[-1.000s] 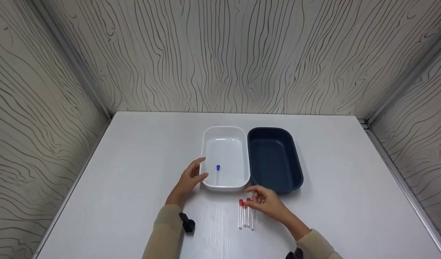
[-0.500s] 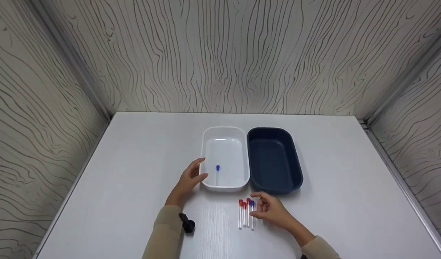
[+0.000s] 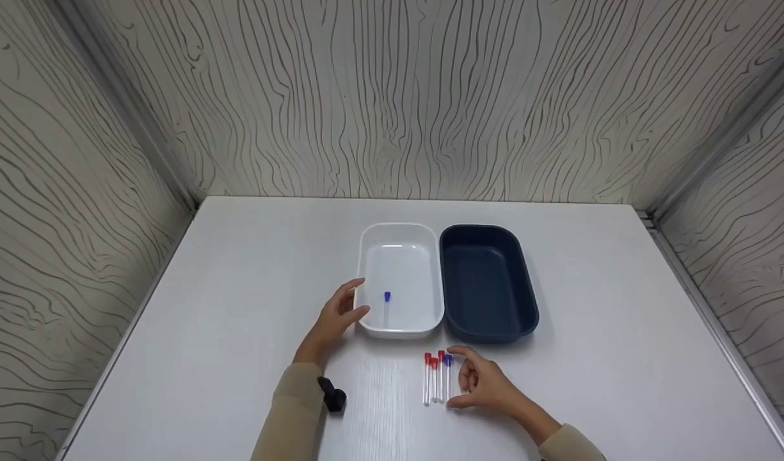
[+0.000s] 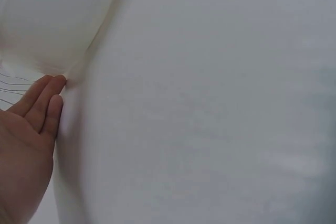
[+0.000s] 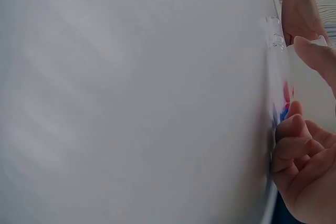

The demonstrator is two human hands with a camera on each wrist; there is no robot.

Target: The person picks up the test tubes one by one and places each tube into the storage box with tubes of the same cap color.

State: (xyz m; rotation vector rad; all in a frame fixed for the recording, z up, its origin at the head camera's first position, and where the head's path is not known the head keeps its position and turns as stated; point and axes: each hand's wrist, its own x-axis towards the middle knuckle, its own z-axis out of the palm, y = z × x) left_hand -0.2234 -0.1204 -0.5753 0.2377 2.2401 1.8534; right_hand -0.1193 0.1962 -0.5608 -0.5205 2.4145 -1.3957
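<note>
In the head view several capped clear tubes lie side by side on the table, red-capped tubes (image 3: 427, 378) on the left and a blue-capped tube (image 3: 448, 374) on the right. My right hand (image 3: 484, 384) is beside that blue-capped tube, index finger near the cap and thumb near the bottom end, spread apart. The right wrist view shows its other fingers (image 5: 294, 156) bent, close over the table. My left hand (image 3: 333, 317) rests at the left edge of the white tray (image 3: 401, 331), fingers extended against its side. Another blue-capped tube (image 3: 386, 307) lies inside that tray.
A dark blue tray (image 3: 491, 336) stands against the white tray's right side. A black wrist device (image 3: 333, 396) sits by the left sleeve. Wood-grain panels (image 3: 392, 102) enclose the white table (image 3: 238, 320) at the back and sides.
My right hand has drawn back right and down from over the tube caps, uncovering the blue cap, and its thumb and index finger have spread wider. The left hand stays at the tray.
</note>
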